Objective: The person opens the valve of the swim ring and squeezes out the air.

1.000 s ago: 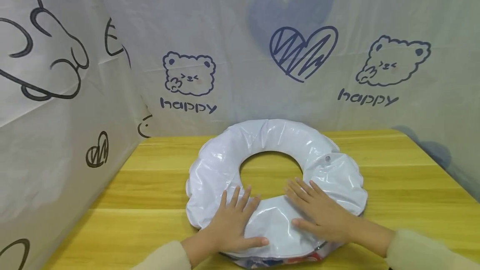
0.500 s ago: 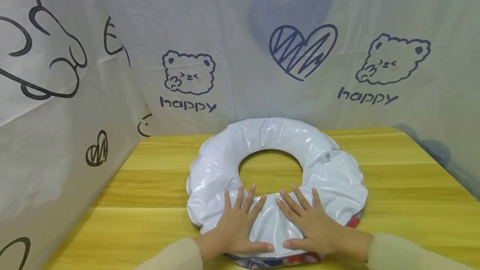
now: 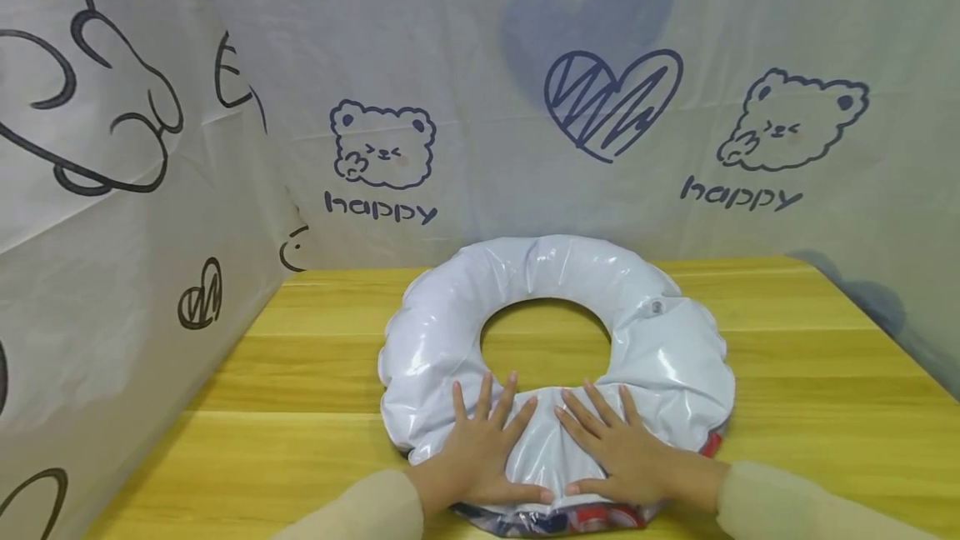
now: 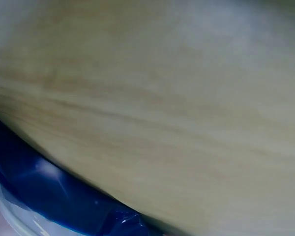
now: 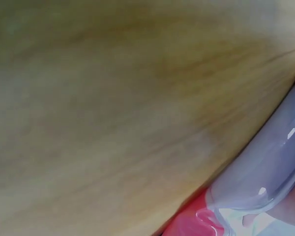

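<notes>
A white, glossy, ring-shaped plastic inflatable (image 3: 442,323) with puckered edges is laid flat on the table at the lower centre of the frame, its round hole facing up. Its near section is covered by two bare hands: the left hand (image 3: 483,448) at lower centre-left, the right hand (image 3: 626,457) at lower centre-right. On both, the fingers are spread well apart and laid along the plastic; nothing is clamped or pinched. The thumbs are pointed towards each other, tips near but apart. The hands seem to be splayed so that pressure is shared across the soft, creased section. How firmly it is pressed cannot be judged, since the wrist views are blurred. A small clear valve (image 3: 657,307) is set on the ring's right side, facing upward, and a red-and-blue printed underside (image 3: 555,521) is exposed at the bottom edge. Pale cream sleeves (image 3: 367,507) are worn on both arms.

The yellow wood-grain table (image 3: 300,373) is backed by a creased, pale grey hanging (image 3: 487,148), decorated with line-drawn bears (image 3: 382,144), "happy" lettering (image 3: 381,207) and a scribbled heart (image 3: 592,98).
</notes>
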`<state>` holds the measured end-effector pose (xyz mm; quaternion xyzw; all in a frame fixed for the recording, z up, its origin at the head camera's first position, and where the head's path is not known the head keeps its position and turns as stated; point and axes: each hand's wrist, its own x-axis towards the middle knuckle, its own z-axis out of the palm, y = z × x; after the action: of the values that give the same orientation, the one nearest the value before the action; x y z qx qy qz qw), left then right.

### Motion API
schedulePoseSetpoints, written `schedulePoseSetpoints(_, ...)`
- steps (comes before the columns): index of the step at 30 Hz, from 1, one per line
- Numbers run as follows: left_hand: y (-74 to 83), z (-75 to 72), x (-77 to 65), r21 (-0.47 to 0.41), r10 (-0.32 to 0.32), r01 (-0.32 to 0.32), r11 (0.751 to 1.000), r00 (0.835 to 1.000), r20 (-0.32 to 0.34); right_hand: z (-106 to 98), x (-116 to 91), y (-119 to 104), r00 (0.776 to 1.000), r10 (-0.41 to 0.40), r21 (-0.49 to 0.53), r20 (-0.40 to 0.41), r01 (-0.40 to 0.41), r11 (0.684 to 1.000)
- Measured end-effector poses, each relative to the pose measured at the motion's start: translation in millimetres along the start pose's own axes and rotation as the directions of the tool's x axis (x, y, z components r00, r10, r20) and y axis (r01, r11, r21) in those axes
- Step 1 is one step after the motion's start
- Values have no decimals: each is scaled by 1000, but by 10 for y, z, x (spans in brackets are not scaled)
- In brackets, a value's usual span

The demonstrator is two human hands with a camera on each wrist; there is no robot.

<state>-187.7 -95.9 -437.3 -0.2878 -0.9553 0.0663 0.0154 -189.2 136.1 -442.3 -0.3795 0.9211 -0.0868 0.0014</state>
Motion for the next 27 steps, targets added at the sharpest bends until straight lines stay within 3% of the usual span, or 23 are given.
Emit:
schedulePoseSetpoints(9,-6,11,29,18,-3,2,1000,999,46,-70,35,-7,992,27,46,120,-33,998)
schedulePoseSetpoints(15,-52,-19,56,-80,17,-10,997,996,88,-197,65,69,982,15,123,186,-39,992)
schedulePoseSetpoints(17,-89,-10,50,-101,35,-29,994,997,63,-207,48,116,990,5,128,142,-24,992)
schedulePoseSetpoints(20,-202,23,23,-80,68,-71,994,997,-39,-179,-14,199,999,-30,32,-29,31,999)
schedulePoseSetpoints(24,-434,-5,-34,10,58,-57,998,985,-162,-143,-102,381,959,-90,-219,-269,30,975)
schedulePoseSetpoints(27,-606,-46,-65,73,6,10,997,978,-206,-172,-152,522,942,-74,-294,-328,-27,955)
